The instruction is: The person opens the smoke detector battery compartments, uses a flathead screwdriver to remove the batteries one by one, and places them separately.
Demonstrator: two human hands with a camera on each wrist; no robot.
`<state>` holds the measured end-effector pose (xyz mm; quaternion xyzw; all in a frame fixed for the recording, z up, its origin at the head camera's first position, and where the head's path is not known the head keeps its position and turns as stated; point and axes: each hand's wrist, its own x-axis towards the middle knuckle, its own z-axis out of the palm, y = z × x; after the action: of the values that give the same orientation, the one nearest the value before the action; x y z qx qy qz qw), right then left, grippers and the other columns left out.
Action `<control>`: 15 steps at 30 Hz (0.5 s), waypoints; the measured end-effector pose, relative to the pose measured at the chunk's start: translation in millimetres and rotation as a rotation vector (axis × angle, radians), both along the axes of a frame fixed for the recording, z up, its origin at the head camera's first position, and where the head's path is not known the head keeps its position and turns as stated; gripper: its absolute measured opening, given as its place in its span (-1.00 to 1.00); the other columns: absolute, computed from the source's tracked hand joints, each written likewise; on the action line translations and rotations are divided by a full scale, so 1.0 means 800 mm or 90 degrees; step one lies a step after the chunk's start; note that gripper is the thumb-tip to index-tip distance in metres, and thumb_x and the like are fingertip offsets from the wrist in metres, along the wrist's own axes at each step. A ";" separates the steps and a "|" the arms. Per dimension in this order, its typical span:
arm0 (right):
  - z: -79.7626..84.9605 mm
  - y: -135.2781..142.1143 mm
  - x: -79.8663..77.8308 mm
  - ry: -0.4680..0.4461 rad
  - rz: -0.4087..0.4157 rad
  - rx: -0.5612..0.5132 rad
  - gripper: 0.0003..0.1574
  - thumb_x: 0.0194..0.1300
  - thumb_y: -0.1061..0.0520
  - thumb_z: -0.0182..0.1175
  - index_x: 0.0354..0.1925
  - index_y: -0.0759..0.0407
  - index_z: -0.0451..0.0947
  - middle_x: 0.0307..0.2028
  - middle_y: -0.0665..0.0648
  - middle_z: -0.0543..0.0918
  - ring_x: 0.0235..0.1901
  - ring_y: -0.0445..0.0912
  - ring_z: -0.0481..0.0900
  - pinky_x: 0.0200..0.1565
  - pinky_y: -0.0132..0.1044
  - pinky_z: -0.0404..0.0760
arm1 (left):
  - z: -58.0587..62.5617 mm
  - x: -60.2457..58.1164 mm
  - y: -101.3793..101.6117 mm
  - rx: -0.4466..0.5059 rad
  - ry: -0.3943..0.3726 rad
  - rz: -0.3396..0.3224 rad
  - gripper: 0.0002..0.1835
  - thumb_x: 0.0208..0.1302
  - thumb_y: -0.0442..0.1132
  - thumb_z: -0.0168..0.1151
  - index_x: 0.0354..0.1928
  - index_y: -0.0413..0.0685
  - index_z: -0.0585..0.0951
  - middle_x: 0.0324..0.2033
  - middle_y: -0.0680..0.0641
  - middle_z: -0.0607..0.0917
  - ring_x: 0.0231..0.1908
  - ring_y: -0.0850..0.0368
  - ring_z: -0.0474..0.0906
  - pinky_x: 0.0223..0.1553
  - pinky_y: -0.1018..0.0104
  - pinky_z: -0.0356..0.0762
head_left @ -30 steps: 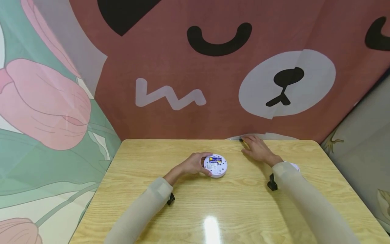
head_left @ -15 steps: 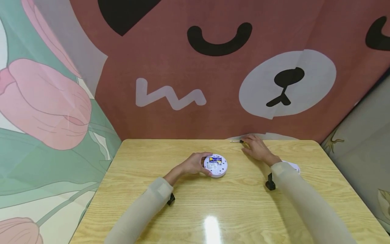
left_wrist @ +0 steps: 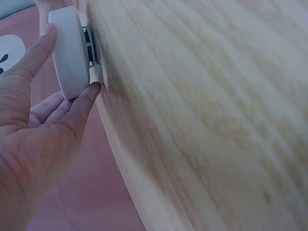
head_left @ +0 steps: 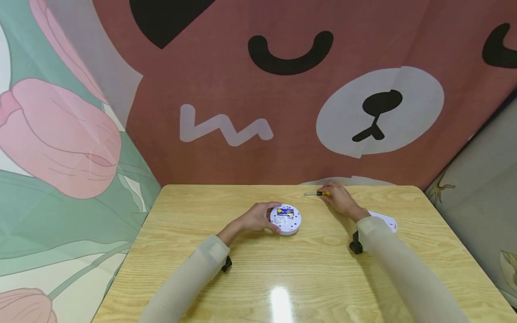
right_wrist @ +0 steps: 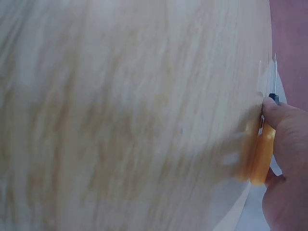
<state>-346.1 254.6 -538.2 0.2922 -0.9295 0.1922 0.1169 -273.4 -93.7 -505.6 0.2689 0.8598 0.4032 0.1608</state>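
Note:
A round white smoke alarm (head_left: pixel 288 223) stands near the middle of the table, its face with blue-and-yellow batteries turned up. My left hand (head_left: pixel 256 217) grips it from the left, thumb on the near side and fingers on the far rim. In the left wrist view the alarm's white side (left_wrist: pixel 70 53) and dark slots underneath show. Near the table's back edge, my right hand (head_left: pixel 340 199) holds a small screwdriver (head_left: pixel 325 194) with a yellow-orange handle and a thin metal shaft pointing left. The right wrist view shows the thumb on the handle (right_wrist: pixel 262 156), close to the black collar.
A white plastic cover (head_left: pixel 387 221) lies beside my right wrist, partly behind the sleeve. The wooden table (head_left: pixel 226 291) ends at the back against a printed cloth wall (head_left: pixel 226 161). Black wrist cameras hang below both sleeves.
My right hand has drawn the screwdriver from the table's back edge slightly towards me. More of the white cover shows beside the sleeve. The left hand and smoke alarm have stayed put.

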 end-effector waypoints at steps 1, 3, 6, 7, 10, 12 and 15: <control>0.000 -0.001 0.000 0.000 0.000 0.003 -0.69 0.36 0.30 0.42 0.05 0.39 0.74 -0.03 0.35 0.72 0.01 0.28 0.63 0.11 0.24 0.61 | 0.000 0.000 0.000 0.001 -0.001 0.000 0.03 0.03 -0.19 0.73 0.55 -0.17 0.41 0.44 -0.15 0.55 0.44 -0.03 0.44 0.53 0.11 0.28; 0.001 -0.002 0.001 -0.002 -0.002 0.010 -0.72 0.37 0.30 0.41 0.03 0.38 0.75 -0.05 0.33 0.72 -0.01 0.26 0.63 0.08 0.21 0.64 | 0.000 0.000 0.000 0.003 -0.004 0.000 0.03 0.04 -0.19 0.73 0.55 -0.16 0.40 0.44 -0.14 0.54 0.44 -0.03 0.44 0.53 0.11 0.29; 0.001 -0.004 0.003 -0.001 -0.002 0.006 -0.74 0.37 0.32 0.40 0.01 0.39 0.76 -0.08 0.32 0.72 -0.06 0.24 0.63 0.02 0.19 0.66 | 0.000 0.000 -0.001 0.007 -0.007 -0.001 0.03 0.05 -0.19 0.72 0.56 -0.17 0.39 0.45 -0.14 0.53 0.45 -0.03 0.43 0.53 0.11 0.30; 0.000 -0.004 0.004 -0.001 -0.003 0.001 -0.74 0.37 0.33 0.40 0.01 0.40 0.76 -0.09 0.32 0.72 -0.07 0.23 0.63 0.00 0.18 0.67 | -0.001 0.000 -0.001 0.009 -0.008 -0.001 0.03 0.05 -0.19 0.72 0.56 -0.17 0.39 0.45 -0.14 0.53 0.45 -0.03 0.44 0.52 0.11 0.30; -0.002 -0.006 0.006 0.008 -0.005 -0.003 -0.74 0.35 0.37 0.39 0.00 0.43 0.76 -0.14 0.31 0.70 -0.14 0.20 0.63 -0.08 0.14 0.68 | -0.001 0.000 -0.001 0.010 -0.009 -0.003 0.02 0.06 -0.19 0.72 0.56 -0.17 0.39 0.45 -0.14 0.53 0.45 -0.03 0.44 0.52 0.11 0.31; -0.003 -0.006 0.007 0.015 -0.010 0.001 -0.74 0.35 0.38 0.39 0.00 0.43 0.75 -0.16 0.30 0.69 -0.17 0.18 0.62 -0.12 0.11 0.68 | -0.001 0.000 -0.002 0.011 -0.010 -0.003 0.02 0.07 -0.19 0.72 0.56 -0.16 0.39 0.45 -0.14 0.52 0.45 -0.03 0.43 0.52 0.10 0.30; -0.004 -0.007 0.007 0.025 -0.019 0.010 -0.74 0.33 0.38 0.40 0.00 0.42 0.76 -0.18 0.30 0.69 -0.20 0.16 0.62 -0.16 0.09 0.68 | 0.000 0.001 -0.002 0.008 -0.007 -0.002 0.02 0.06 -0.18 0.72 0.56 -0.15 0.39 0.45 -0.14 0.53 0.45 -0.04 0.43 0.53 0.09 0.28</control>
<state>-340.5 249.0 -541.0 0.2830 -0.9328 0.1774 0.1356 -273.0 -95.0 -505.8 0.2694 0.8560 0.4096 0.1643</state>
